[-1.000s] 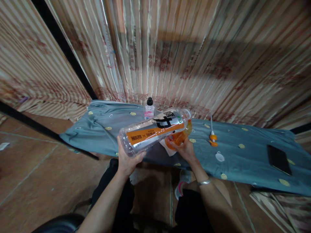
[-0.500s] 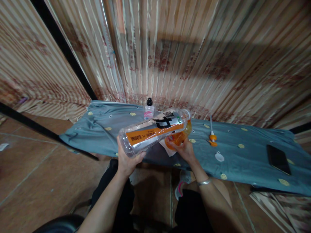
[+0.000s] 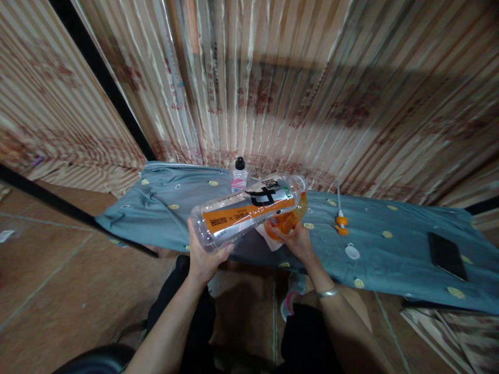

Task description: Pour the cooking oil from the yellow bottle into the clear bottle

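A large clear plastic bottle (image 3: 245,210) with an orange and silver label lies tilted in my left hand (image 3: 208,262), its neck raised toward the right. My left fingers wrap round its base from below. My right hand (image 3: 298,241) grips an orange bottle (image 3: 286,221), partly hidden behind the clear one. The clear bottle's neck is at the orange bottle's top; whether they touch I cannot tell. A white tissue or paper (image 3: 271,240) shows below the orange bottle.
On the blue cloth-covered surface (image 3: 397,270) stand or lie a small black-capped bottle (image 3: 239,175), an orange pump head (image 3: 341,223) with its tube, a white round cap (image 3: 352,252) and a black phone (image 3: 446,255). A striped curtain (image 3: 273,93) hangs behind; a black pole (image 3: 101,78) slants at left.
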`<control>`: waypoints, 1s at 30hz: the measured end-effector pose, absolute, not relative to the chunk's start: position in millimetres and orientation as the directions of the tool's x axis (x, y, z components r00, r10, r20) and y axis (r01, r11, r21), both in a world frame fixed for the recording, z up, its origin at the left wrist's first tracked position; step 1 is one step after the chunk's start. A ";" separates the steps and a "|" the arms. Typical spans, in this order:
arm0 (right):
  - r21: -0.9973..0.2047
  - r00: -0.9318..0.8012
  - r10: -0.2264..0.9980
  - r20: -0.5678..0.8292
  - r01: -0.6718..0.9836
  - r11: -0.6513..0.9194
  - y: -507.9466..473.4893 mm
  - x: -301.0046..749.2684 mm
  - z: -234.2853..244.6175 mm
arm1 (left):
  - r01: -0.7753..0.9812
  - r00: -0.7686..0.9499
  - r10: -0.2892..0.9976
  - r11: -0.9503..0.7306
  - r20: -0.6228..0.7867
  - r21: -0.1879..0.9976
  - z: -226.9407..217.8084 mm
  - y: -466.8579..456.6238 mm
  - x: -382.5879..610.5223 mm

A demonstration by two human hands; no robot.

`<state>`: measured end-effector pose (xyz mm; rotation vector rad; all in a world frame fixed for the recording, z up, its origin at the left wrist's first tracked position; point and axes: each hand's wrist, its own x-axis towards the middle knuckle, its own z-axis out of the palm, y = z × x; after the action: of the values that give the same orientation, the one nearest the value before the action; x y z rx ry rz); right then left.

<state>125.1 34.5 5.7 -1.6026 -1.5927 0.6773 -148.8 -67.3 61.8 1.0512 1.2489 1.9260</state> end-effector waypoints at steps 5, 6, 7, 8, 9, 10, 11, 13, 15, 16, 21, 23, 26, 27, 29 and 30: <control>-0.802 0.086 0.989 0.122 0.595 0.047 34.7 125.6 7.0 | -0.062 -0.516 0.806 -0.372 0.289 0.926 61.0 -66.7 -149.3; -0.805 0.085 0.989 0.121 0.591 0.048 34.5 125.6 7.6 | -0.055 -0.519 0.803 -0.375 0.295 0.925 61.1 -66.4 -149.3; -0.811 0.082 0.989 0.123 0.583 0.052 34.2 125.4 8.2 | -0.048 -0.520 0.799 -0.380 0.301 0.924 61.2 -66.2 -149.3; -0.816 0.079 0.989 0.125 0.575 0.057 33.8 125.1 9.0 | -0.042 -0.519 0.798 -0.383 0.307 0.923 61.4 -66.0 -149.3; -0.820 0.078 0.989 0.125 0.569 0.059 33.3 124.7 9.9 | -0.038 -0.516 0.798 -0.385 0.312 0.922 61.6 -65.9 -149.3; -0.822 0.079 0.989 0.124 0.567 0.057 32.9 124.2 10.6 | -0.036 -0.512 0.800 -0.383 0.312 0.923 61.9 -65.8 -149.3; -0.822 0.082 0.989 0.121 0.567 0.054 32.5 123.8 11.2 | -0.035 -0.511 0.802 -0.379 0.310 0.925 62.2 -65.8 -149.2; -0.819 0.083 0.989 0.119 0.571 0.051 32.3 123.8 11.0 | -0.031 -0.512 0.804 -0.370 0.303 0.929 62.8 -66.0 -149.1; -0.818 0.074 0.990 0.123 0.572 0.059 33.0 125.0 8.9 | -0.027 -0.511 0.806 -0.363 0.299 0.931 63.0 -66.4 -148.9; -0.818 0.068 0.990 0.127 0.571 0.066 33.6 125.9 7.3 | -0.028 -0.513 0.806 -0.360 0.296 0.932 62.8 -66.6 -148.8; -0.815 0.067 0.987 0.147 0.573 0.083 36.1 128.8 -0.9 | -0.048 -0.516 0.807 -0.362 0.288 0.931 58.9 -66.4 -148.6; -0.817 0.073 0.985 0.159 0.569 0.090 36.0 128.3 -1.8 | -0.037 -0.505 0.807 -0.374 0.306 0.926 57.1 -65.8 -148.7; -0.824 0.076 0.985 0.156 0.559 0.088 35.3 126.9 0.1 | -0.033 -0.511 0.800 -0.383 0.314 0.923 56.9 -65.4 -148.8; -0.825 0.079 0.986 0.147 0.560 0.078 35.1 126.6 1.2 | -0.042 -0.518 0.800 -0.379 0.304 0.924 57.6 -65.4 -148.9; -0.822 0.084 0.988 0.129 0.567 0.059 34.8 126.4 3.5 | -0.060 -0.529 0.801 -0.366 0.281 0.929 59.6 -65.7 -149.1; -0.818 0.084 0.989 0.123 0.572 0.054 34.8 126.5 4.6 | -0.063 -0.531 0.802 -0.360 0.274 0.931 60.5 -65.8 -149.2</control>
<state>126.5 34.8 4.6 -1.6110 -1.5802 0.7010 -149.2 -65.8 60.5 1.0192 1.2823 1.9420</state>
